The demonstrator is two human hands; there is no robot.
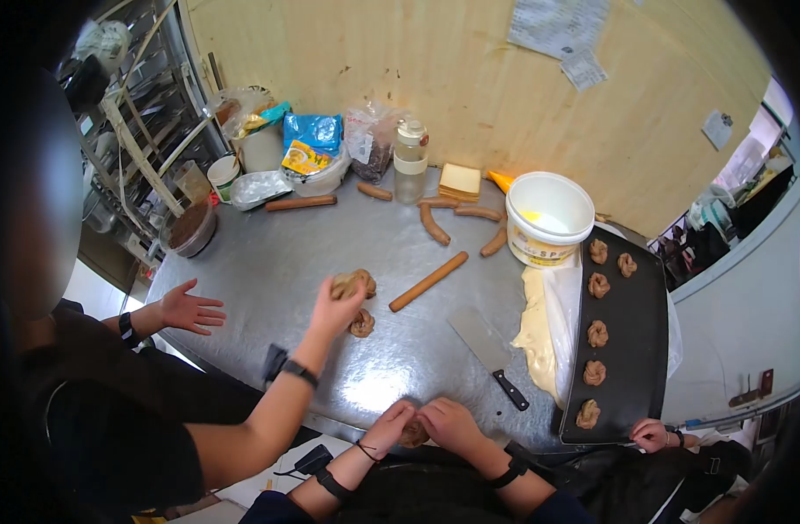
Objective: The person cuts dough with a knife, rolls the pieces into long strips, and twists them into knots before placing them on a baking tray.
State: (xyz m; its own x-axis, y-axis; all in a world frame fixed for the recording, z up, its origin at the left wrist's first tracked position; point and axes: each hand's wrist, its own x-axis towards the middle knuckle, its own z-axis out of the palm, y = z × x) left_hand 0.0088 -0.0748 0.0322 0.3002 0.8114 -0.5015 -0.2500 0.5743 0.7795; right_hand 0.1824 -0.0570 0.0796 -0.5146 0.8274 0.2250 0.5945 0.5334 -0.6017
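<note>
At the table's front edge, my left hand and my right hand come together with fingers closed on a small piece of brown dough. My fingers partly cover the dough. Ahead and to the left, a co-worker's hand holds a lump of twisted dough above another dough knot on the metal table. That person's other hand is spread over the table's left side.
A knife lies to my right, beside pale dough and a black tray of several dough knots. A rolling pin, dough rolls, a white bucket and a bottle are farther back. Another person's hand rests near the tray.
</note>
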